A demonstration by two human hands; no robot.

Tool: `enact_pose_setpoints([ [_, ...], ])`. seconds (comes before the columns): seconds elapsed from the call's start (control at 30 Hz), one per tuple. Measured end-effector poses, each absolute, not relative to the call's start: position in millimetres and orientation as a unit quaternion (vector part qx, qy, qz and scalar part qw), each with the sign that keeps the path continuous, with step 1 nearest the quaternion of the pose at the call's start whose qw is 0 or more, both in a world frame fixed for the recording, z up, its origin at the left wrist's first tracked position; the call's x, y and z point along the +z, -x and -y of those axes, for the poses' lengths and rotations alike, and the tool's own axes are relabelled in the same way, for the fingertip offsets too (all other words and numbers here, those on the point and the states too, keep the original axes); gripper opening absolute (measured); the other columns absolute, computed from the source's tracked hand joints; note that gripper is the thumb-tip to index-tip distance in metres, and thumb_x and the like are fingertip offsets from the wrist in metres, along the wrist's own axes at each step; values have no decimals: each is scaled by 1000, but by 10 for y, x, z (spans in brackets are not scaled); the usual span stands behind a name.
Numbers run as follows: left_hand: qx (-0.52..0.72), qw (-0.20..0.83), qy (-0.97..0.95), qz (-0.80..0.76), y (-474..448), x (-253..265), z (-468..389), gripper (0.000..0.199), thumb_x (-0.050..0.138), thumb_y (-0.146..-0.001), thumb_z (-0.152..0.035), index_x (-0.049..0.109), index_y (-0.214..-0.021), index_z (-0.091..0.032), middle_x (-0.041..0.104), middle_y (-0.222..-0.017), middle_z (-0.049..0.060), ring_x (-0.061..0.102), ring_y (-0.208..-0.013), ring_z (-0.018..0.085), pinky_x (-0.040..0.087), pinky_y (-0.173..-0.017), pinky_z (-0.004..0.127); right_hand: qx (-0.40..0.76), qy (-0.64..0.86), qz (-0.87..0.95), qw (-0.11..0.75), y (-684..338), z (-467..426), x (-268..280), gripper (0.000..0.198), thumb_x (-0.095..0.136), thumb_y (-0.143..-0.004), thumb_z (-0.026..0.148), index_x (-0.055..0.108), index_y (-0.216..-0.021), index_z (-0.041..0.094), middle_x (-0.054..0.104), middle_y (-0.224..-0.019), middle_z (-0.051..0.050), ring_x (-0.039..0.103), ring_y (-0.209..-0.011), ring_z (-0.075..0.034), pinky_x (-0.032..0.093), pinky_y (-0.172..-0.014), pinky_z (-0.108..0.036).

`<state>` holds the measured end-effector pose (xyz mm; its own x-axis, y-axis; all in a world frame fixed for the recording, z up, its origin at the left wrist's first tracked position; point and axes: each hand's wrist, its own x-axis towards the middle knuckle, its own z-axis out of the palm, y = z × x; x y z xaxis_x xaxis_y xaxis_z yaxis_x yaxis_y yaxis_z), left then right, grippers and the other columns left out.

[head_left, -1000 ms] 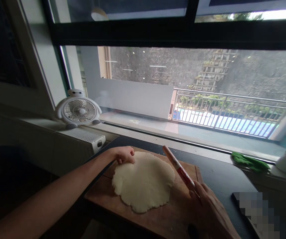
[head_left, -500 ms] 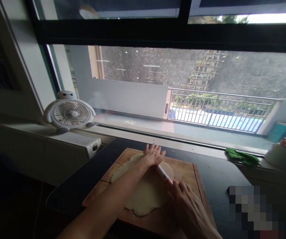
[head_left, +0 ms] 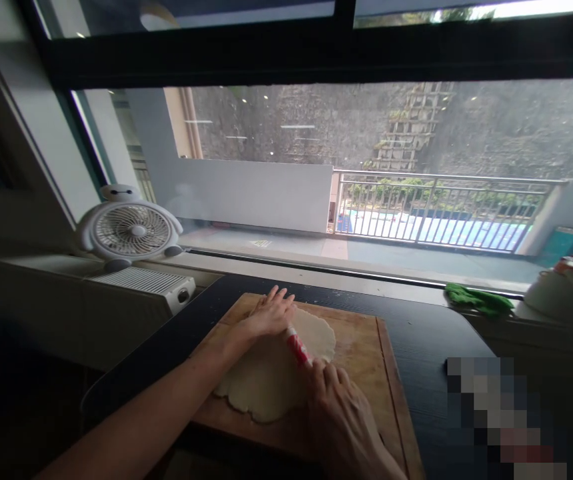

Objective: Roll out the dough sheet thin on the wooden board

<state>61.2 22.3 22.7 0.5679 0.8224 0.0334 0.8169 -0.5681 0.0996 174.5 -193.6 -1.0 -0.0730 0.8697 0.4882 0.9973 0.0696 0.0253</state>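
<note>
The left grip (head_left: 271, 315) lies open, fingers spread, on the far end of the rolling pin (head_left: 298, 348); whether the right grip (head_left: 339, 400) closes around the near end, I cannot tell. Beneath the left grip, the dough (head_left: 266, 380) is already a broad sheet, though some thinning probably remains.

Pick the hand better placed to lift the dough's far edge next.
Left, probably: left hand rests on the rolling pin, by the far edge of the dough; right hand covers the pin's near end.
</note>
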Motion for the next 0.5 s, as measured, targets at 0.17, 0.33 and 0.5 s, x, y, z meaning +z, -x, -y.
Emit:
enact_pose_setpoints([
  [0.17, 32, 35, -887, -460, -1424, 260, -355, 61, 22, -89, -48, 33, -139, -14, 24, -149, 10, 8, -139, 26, 2, -109, 55, -197, 699, 670, 156, -2044, 1984, -100, 44, 41, -73, -3, 53, -112, 12, 57, -84, -7, 53, -75, -20, 43, -68, -32],
  [0.33, 39, 36, -881, -471, -1391, 248, -373, 63, 20, -89, -50, 30, -140, -14, 22, -149, 10, 7, -139, 25, 0, -109, 53, -223, 694, 671, 133, -1959, 2021, -57, 44, 42, -74, -2, 53, -114, 11, 57, -82, -8, 53, -73, -20, 43, -62, -31],
  [0.5, 32, 34, -873, -485, -527, 195, -284, 56, 17, -91, -40, 30, -141, -18, 20, -150, 8, 9, -139, 26, 9, -108, 54, -214, 652, 710, 157, -1606, 2039, -28, 47, 44, -73, -1, 51, -119, 11, 57, -80, -8, 52, -70, -21, 42, -56, -31],
])
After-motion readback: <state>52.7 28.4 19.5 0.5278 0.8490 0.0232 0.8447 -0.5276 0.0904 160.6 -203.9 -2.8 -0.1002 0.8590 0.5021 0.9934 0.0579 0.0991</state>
